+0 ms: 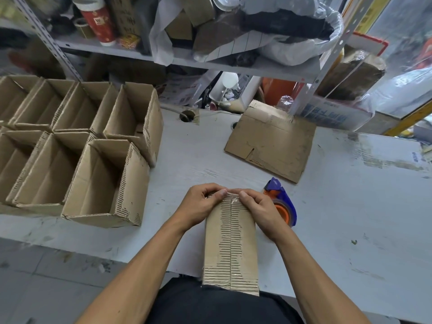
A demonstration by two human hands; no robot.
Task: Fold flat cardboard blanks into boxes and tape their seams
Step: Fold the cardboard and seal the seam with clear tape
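A folded cardboard box [230, 244] lies bottom-up at the table's near edge, clear tape running down its centre seam. My left hand [198, 204] grips the box's far left corner, thumb pressing the tape end. My right hand [259, 206] grips the far right corner, its thumb on the same tape end. A blue and orange tape dispenser [281, 199] stands on the table just right of my right hand. A stack of flat cardboard blanks [272, 143] lies farther back on the right.
Several finished open boxes [98, 181] stand in rows on the left of the grey table [350, 206]. A metal shelf [210, 59] packed with bags and cardboard rises behind. The table's near edge drops to a tiled floor at lower left.
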